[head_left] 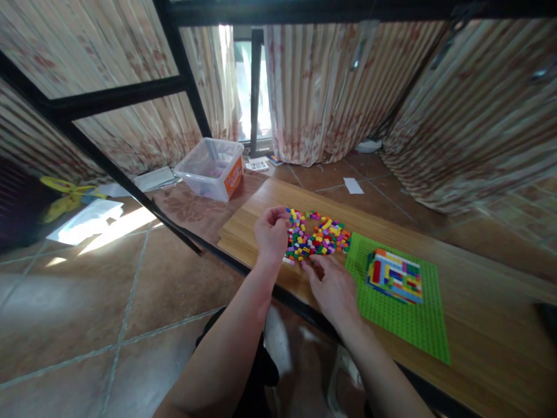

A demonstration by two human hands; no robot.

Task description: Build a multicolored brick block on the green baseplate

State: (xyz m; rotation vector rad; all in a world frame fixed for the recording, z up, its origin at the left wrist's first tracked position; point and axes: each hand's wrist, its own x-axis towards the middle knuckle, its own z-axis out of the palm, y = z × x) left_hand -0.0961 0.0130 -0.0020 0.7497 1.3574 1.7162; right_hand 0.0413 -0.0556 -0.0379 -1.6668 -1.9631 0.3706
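Note:
A loose pile of small colourful toy bricks (319, 235) lies on the wooden bench top. My left hand (272, 235) is at the pile's left edge, its fingers curled in toward the thumb. Whatever may be between those fingertips is hidden. My right hand (334, 287) rests low at the near edge of the pile, thumb and fingers apart, fingertips close to the nearest bricks. To its right, a green studded baseplate (402, 325) bears a block built of multicoloured bricks (395, 276), with an uneven pattern of colours on top.
A clear plastic tub (204, 174) with an orange label stands on the floor beyond the bench's left end. A black metal frame (117, 96) crosses the left side and top. Striped curtains (322, 93) hang behind. A white paper (353, 186) lies on the tiles.

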